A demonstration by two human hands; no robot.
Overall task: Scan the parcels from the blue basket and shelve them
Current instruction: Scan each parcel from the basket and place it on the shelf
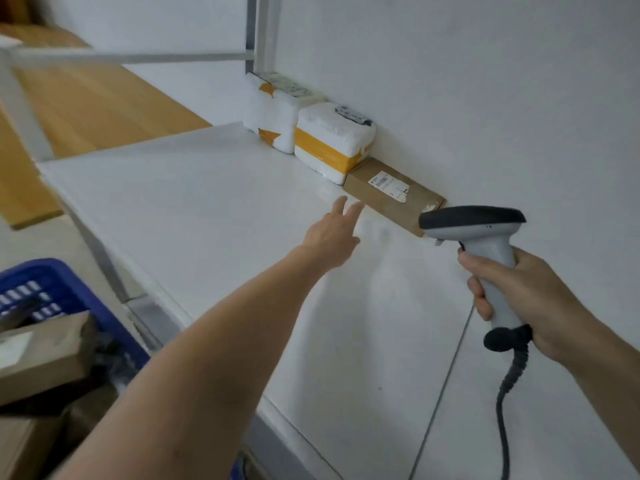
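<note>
Brown flat cardboard parcel (391,199) lay shelved; left hand (330,239), fingers spread, hovered just beside it; right hand (526,299) gripped grey scanner (485,233); blue plastic basket (62,275) probably next.

light: soft, even, bright | shadows: faint | blur: blue basket (69,271) (lower left) | edges: wide-angle bowing

Shelf board (207,209): white, smooth, faintly glossy. Frame post (256,29) at its back corner: pale painted metal.

Along the back edge:
- Far white parcel (266,112) and near white parcel (332,133): rough foam-like wrap, glossy yellow tape (322,150).
- Flat parcel (391,202): matt brown cardboard, white paper label (388,185).

Scanner (491,258): smooth grey plastic grip, matt black head, black ribbed cable (505,410).

Blue basket (59,282): perforated plastic, holding matt cardboard boxes (45,355).
</note>
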